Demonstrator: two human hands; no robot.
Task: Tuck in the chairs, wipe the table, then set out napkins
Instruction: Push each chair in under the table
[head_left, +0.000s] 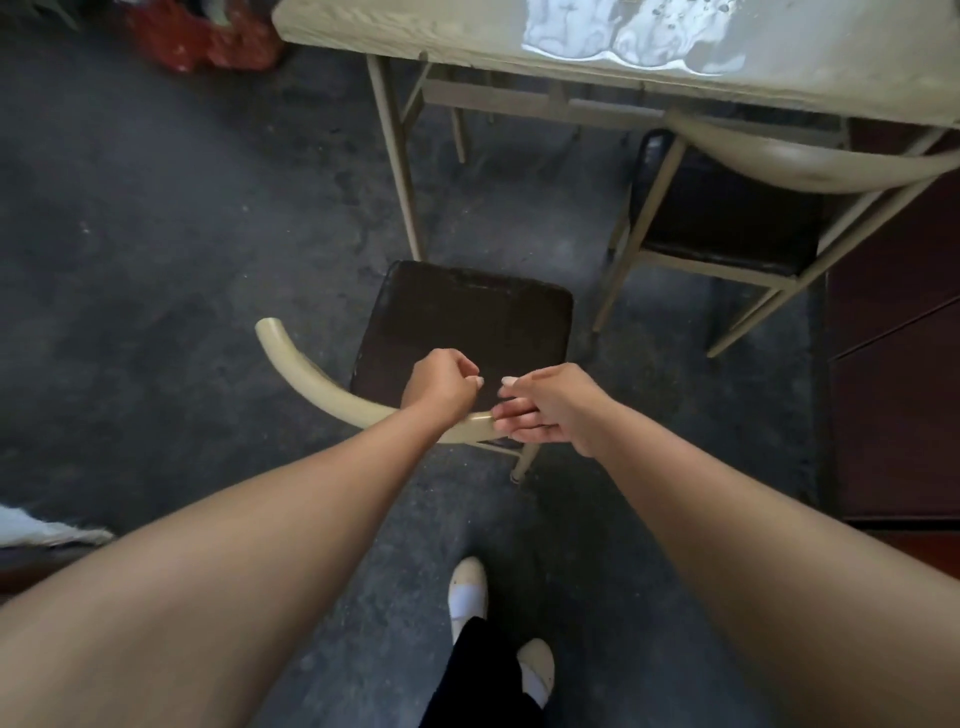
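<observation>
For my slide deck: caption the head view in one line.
Both hands, left hand and right hand, grip the curved backrest of a pulled-out chair facing the table.

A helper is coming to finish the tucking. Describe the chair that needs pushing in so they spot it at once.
Start at the pale wooden table. Near its left leg stands a chair with a dark seat and curved beige backrest, well clear of the tabletop. Unlike the matching chair to the right, already under the table, both hands, left and right, grip its backrest.
</observation>
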